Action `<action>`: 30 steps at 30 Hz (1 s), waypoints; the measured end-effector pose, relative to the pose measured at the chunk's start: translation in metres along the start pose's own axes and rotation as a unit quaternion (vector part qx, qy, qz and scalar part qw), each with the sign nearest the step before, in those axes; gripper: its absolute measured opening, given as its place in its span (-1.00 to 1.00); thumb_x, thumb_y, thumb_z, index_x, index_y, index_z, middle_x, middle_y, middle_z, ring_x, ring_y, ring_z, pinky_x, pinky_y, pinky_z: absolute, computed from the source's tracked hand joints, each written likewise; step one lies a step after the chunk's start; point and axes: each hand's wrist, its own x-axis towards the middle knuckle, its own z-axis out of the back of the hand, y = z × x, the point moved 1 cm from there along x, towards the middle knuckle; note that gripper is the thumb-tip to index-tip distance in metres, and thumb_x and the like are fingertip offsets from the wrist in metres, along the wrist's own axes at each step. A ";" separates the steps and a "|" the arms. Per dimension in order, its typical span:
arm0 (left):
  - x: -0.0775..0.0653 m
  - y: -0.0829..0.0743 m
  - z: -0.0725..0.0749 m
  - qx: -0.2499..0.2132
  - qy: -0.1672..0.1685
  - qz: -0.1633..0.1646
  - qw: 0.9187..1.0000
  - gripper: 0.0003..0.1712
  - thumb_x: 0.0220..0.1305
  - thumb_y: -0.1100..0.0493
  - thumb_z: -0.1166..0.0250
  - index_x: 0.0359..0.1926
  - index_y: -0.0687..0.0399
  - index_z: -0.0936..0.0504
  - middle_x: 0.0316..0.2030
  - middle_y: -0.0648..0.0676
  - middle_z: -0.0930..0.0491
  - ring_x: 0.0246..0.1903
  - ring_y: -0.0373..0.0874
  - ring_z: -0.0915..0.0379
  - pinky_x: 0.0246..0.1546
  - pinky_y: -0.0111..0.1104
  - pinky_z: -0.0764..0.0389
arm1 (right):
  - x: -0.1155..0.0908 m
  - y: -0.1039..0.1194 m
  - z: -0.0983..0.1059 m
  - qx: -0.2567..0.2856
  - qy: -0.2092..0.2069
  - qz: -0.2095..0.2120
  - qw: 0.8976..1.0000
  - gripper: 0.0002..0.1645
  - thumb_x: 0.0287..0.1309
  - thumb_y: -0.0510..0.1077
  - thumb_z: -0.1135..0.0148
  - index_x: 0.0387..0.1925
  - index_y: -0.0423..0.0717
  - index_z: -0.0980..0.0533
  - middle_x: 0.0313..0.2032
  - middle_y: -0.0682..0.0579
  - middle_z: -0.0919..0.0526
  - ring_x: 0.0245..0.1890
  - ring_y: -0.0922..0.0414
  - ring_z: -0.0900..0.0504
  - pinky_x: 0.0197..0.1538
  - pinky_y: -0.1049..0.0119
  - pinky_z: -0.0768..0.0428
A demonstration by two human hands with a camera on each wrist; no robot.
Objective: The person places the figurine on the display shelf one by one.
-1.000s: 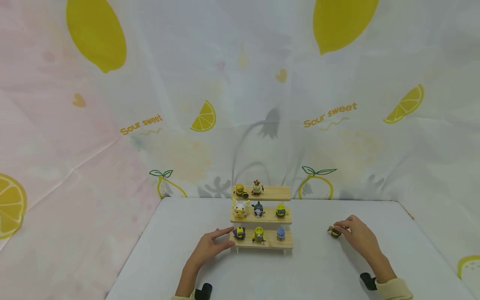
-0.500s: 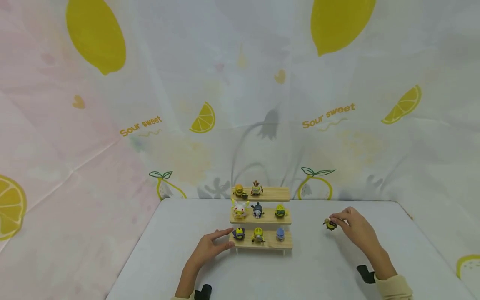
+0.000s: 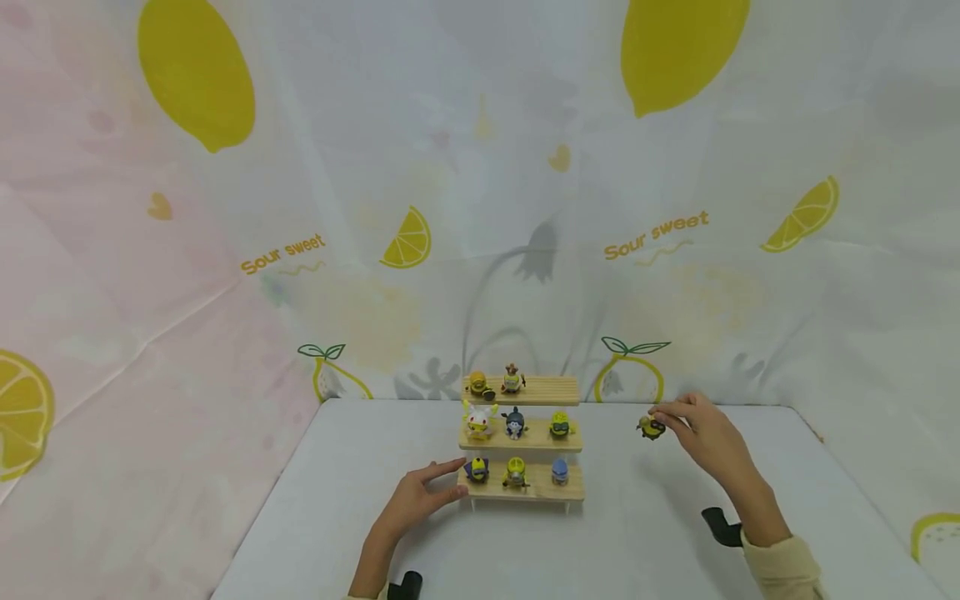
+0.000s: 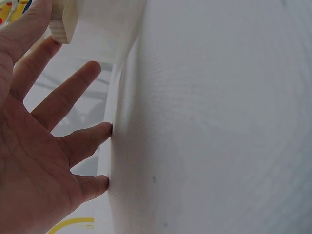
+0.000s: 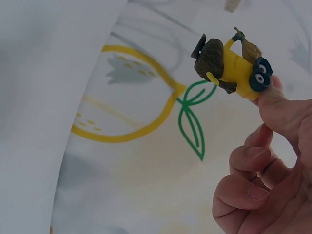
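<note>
My right hand [image 3: 708, 437] pinches a small yellow Minion figurine [image 5: 239, 70] by its head, with thumb and forefinger. The figurine has dark goggles, a brown skirt and a raised arm with a brown item. It hangs in the air to the right of the three-tier wooden display stand [image 3: 551, 492]. At the stand's lower left end, my left hand [image 3: 420, 500] has its fingers spread. In the left wrist view its thumb and forefinger touch the end of a wooden board [image 4: 62, 22], and two other fingertips rest on the white tabletop [image 4: 204, 126].
Several figurines stand on the tiers, among them a blue one [image 3: 559, 472] at the lower right, a white-eared one [image 3: 478, 420] on the middle tier and a crowned one [image 3: 512, 379] on top. Behind the table hangs a lemon-print cloth [image 3: 480, 317].
My right hand has lifted the Minion figurine off the tabletop and moved it up and slightly left toward the stand. The left hand has stayed at the stand's end.
</note>
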 end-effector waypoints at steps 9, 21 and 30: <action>0.000 0.003 0.000 -0.006 0.006 -0.015 1.000 -0.41 0.22 -0.16 -0.38 0.23 -0.07 -0.61 0.18 0.02 -0.56 0.32 0.41 -0.16 0.32 0.25 -0.12 | 0.024 0.013 0.001 0.007 -0.022 0.029 0.999 -0.84 0.19 -0.25 -0.36 -0.19 -0.14 -0.73 -0.37 0.05 -0.45 -0.50 0.20 -0.28 -0.54 0.36 -0.28; 0.000 0.005 -0.001 -0.002 0.003 -0.020 1.000 -0.43 0.23 -0.17 -0.38 0.22 -0.11 -0.62 0.18 0.08 -0.56 0.31 0.42 -0.17 0.32 0.24 -0.13 | 0.060 0.038 0.004 0.051 0.024 0.020 0.998 -0.77 0.32 -0.18 -0.26 -0.10 -0.21 -0.70 -0.38 0.03 -0.40 -0.48 0.13 -0.26 -0.47 0.28 -0.26; 0.000 0.005 -0.001 -0.001 0.005 -0.016 1.000 -0.42 0.22 -0.17 -0.38 0.22 -0.11 -0.62 0.18 0.07 -0.56 0.31 0.41 -0.18 0.32 0.25 -0.13 | 0.079 0.051 -0.008 0.073 0.033 0.039 0.996 -0.79 0.34 -0.18 -0.24 -0.12 -0.19 -0.70 -0.37 0.02 -0.42 -0.45 0.12 -0.28 -0.43 0.26 -0.29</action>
